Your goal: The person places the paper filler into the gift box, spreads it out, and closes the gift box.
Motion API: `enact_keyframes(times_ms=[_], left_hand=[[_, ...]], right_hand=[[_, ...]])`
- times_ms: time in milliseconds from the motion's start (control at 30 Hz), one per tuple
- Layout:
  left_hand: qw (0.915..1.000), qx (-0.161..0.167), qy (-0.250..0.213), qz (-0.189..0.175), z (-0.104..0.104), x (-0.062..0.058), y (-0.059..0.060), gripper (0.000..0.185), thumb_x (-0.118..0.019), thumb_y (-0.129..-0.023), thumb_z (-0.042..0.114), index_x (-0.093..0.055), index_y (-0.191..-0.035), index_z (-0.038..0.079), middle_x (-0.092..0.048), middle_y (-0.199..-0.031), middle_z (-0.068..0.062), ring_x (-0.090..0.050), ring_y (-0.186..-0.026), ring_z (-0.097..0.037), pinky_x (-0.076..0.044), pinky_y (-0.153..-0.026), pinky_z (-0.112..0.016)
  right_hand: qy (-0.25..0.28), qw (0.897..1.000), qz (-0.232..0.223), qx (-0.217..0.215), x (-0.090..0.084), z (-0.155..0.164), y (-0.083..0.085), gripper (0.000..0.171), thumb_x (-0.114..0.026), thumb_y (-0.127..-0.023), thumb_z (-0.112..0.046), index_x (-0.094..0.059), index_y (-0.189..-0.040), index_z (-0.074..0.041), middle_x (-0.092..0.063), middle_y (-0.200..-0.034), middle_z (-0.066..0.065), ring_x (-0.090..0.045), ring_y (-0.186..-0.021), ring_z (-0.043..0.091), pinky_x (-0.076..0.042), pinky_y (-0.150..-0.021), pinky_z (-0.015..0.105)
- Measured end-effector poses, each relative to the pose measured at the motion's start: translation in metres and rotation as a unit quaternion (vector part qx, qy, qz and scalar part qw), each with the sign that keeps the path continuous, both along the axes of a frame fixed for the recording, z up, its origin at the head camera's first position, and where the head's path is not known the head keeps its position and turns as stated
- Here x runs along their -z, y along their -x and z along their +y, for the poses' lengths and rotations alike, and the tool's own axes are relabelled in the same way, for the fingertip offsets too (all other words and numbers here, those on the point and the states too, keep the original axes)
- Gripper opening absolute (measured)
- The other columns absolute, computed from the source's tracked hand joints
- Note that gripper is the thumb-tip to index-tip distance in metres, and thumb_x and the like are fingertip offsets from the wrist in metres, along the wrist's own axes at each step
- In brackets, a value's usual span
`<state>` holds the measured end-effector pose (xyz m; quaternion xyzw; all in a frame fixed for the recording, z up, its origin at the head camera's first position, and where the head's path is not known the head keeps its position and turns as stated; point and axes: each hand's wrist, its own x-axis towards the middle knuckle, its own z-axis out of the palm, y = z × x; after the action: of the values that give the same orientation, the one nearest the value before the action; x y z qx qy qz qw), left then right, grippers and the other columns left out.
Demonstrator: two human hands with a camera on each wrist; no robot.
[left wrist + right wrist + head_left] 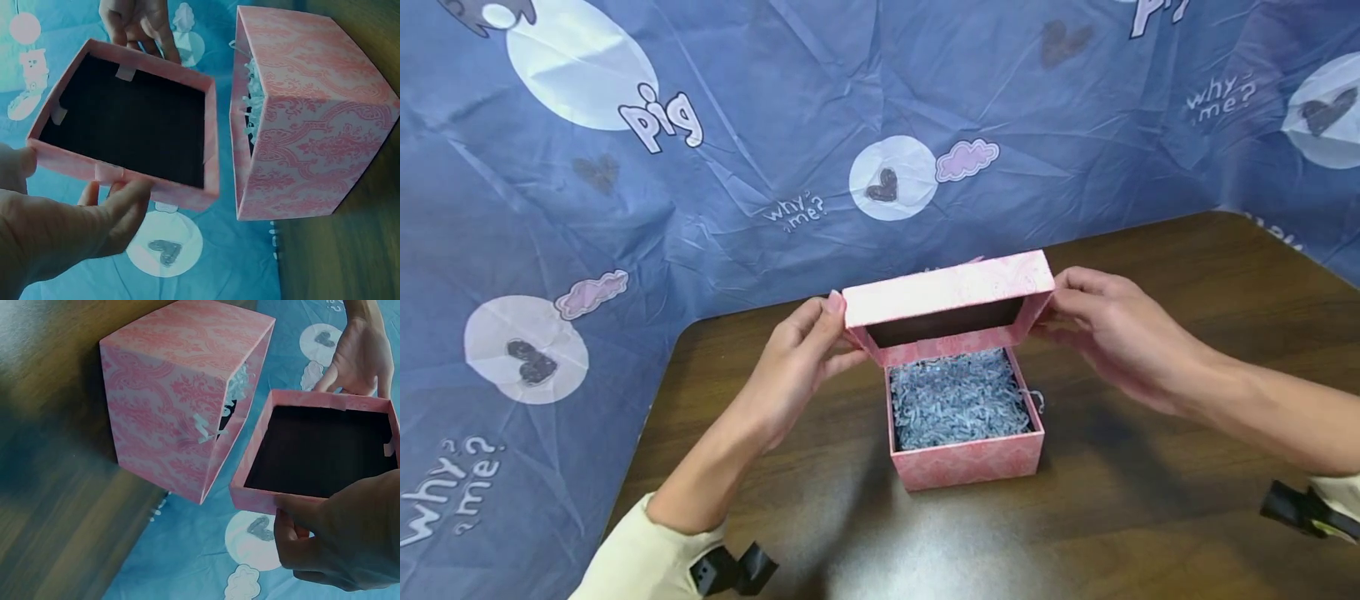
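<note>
Pink lid (947,289) held tilted above pink box (967,461) — gripped at its ends by left hand (797,367) and right hand (1112,333), shredded paper (958,400) seen inside, brown table (1150,517) beneath.

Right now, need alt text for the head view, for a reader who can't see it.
Two hands hold a pink patterned lid by its ends above an open pink box filled with pale shredded paper: left hand at the left end, right hand at the right. The box sits on a dark wooden table, with a blue printed cloth behind.

"pig" and "why me?" in white letters on the blue printed cloth (760,108)
</note>
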<state>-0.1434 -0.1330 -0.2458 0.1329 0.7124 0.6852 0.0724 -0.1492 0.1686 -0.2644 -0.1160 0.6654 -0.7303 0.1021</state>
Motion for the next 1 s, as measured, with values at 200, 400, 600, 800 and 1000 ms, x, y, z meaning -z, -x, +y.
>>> enact_keyframes(times_ms=[200,400,600,800,1000], left_hand=[[0.999,-0.025,0.033,0.016,-0.007,0.002,-0.003,0.029,-0.051,-0.1,0.012,-0.052,-0.115,-0.013,-0.056,-0.111,-0.018,-0.061,-0.103,-0.017,-0.048,-0.096,-0.03],[0.996,-0.021,0.079,0.036,-0.018,0.005,-0.005,0.031,-0.062,-0.093,0.01,-0.061,-0.122,-0.003,-0.067,-0.111,-0.011,-0.063,-0.101,-0.017,-0.05,-0.091,-0.029],[0.9991,0.02,0.035,0.016,-0.02,0.012,-0.009,0.038,-0.068,-0.086,-0.002,-0.06,-0.123,-0.005,-0.061,-0.129,-0.011,-0.059,-0.117,-0.023,-0.049,-0.094,-0.031],[0.9995,0.019,0.002,-0.024,-0.017,0.02,-0.015,0.041,-0.067,-0.079,-0.016,-0.058,-0.119,-0.014,-0.053,-0.136,-0.014,-0.059,-0.118,-0.026,-0.049,-0.093,-0.031],[0.9993,0.015,0.007,-0.032,-0.014,0.03,-0.017,0.043,-0.069,-0.073,-0.022,-0.057,-0.114,-0.018,-0.052,-0.136,-0.019,-0.06,-0.114,-0.03,-0.05,-0.09,-0.033]], right_hand=[[-0.012,1.0,0.0,0.023,0.001,0.004,0.0,0.009,-0.051,-0.098,-0.004,-0.06,-0.097,-0.002,-0.059,-0.104,0.004,-0.055,-0.097,0.014,-0.048,-0.086,0.02],[-0.099,0.995,0.026,0.021,-0.002,0.006,-0.003,0.024,-0.055,-0.095,-0.003,-0.057,-0.118,0.005,-0.066,-0.107,0.0,-0.06,-0.098,0.014,-0.05,-0.082,0.022],[-0.195,0.978,0.074,0.03,-0.003,0.002,-0.008,0.027,-0.062,-0.092,-0.005,-0.06,-0.117,0.005,-0.062,-0.12,0.009,-0.06,-0.101,0.012,-0.05,-0.082,0.019],[-0.272,0.954,0.121,0.026,-0.002,0.0,-0.011,0.018,-0.062,-0.092,-0.006,-0.065,-0.109,0.0,-0.056,-0.128,0.013,-0.056,-0.112,0.024,-0.047,-0.08,0.012],[-0.277,0.949,0.15,0.019,0.004,0.0,-0.011,0.017,-0.062,-0.09,-0.001,-0.064,-0.107,0.001,-0.055,-0.126,0.014,-0.057,-0.109,0.025,-0.048,-0.081,0.011]])
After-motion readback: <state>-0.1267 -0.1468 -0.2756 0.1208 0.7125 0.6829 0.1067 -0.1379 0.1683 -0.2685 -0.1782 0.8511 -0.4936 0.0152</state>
